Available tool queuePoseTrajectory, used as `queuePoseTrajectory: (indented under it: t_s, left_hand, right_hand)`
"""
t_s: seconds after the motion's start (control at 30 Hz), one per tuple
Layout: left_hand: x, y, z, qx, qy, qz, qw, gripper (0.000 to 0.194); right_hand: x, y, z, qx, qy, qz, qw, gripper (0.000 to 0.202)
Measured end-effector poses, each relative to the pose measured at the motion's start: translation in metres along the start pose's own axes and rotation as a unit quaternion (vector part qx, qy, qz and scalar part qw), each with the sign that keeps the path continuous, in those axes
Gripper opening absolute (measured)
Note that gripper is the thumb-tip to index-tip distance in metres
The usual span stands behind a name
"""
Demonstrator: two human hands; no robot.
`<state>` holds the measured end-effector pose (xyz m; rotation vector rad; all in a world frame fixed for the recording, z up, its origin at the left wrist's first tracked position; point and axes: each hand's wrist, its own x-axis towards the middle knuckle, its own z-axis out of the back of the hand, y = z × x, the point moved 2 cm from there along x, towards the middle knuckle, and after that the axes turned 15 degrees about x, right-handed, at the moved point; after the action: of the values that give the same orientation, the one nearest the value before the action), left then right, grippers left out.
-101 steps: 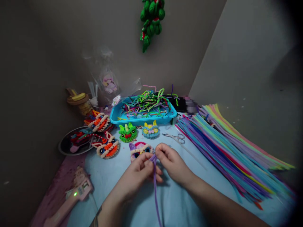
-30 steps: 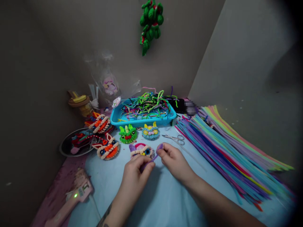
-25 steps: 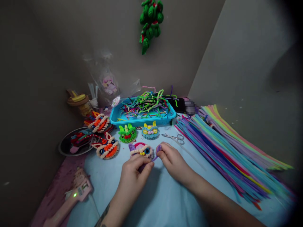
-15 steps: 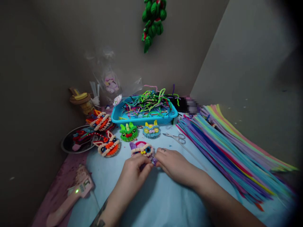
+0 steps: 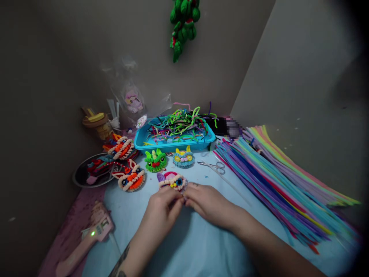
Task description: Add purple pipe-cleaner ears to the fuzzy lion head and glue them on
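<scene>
At the far left a pink glue gun (image 5: 86,240) is laid on the table edge, with a dark plate (image 5: 83,179) of craft pieces behind it and small fuzzy animal faces set in a row toward the middle. In the centre, the left hand (image 5: 163,209) and right hand (image 5: 206,202) are brought together fingertip to fingertip, fingers closed on something too small and hidden to be made out, just in front of a pink and purple animal face (image 5: 172,181) on the blue table (image 5: 187,246). Behind are seen a blue tray (image 5: 173,145) of wire scraps and small scissors (image 5: 213,166), and to the right a wide spread of coloured fuzzy wires (image 5: 282,188).
</scene>
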<state>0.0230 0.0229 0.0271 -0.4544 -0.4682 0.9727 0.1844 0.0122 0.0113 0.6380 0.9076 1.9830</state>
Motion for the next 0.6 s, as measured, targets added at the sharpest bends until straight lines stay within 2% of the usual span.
queuePoseTrajectory:
  t_s: [0.07, 0.13, 0.23, 0.43, 0.6]
  left_hand:
    - [0.001, 0.002, 0.007, -0.040, -0.043, 0.058, 0.997, 0.017]
    - [0.002, 0.005, 0.011, -0.093, -0.064, 0.113, 0.987, 0.019]
    - [0.001, 0.008, 0.010, -0.170, -0.070, 0.156, 0.971, 0.019]
    - [0.000, 0.009, -0.001, -0.219, -0.066, 0.174, 0.958, 0.018]
    - [0.000, 0.009, -0.003, -0.236, -0.055, 0.183, 0.953, 0.020]
  right_hand:
    - [0.000, 0.003, 0.006, 0.093, -0.070, 0.010, 0.993, 0.019]
    - [-0.001, 0.004, 0.010, 0.161, -0.132, 0.008, 0.978, 0.018]
    - [0.001, 0.004, 0.008, 0.225, -0.180, -0.012, 0.958, 0.009]
    - [0.004, 0.005, -0.001, 0.309, -0.211, -0.047, 0.926, 0.015]
    - [0.001, 0.004, 0.001, 0.274, -0.218, -0.014, 0.937, 0.017]
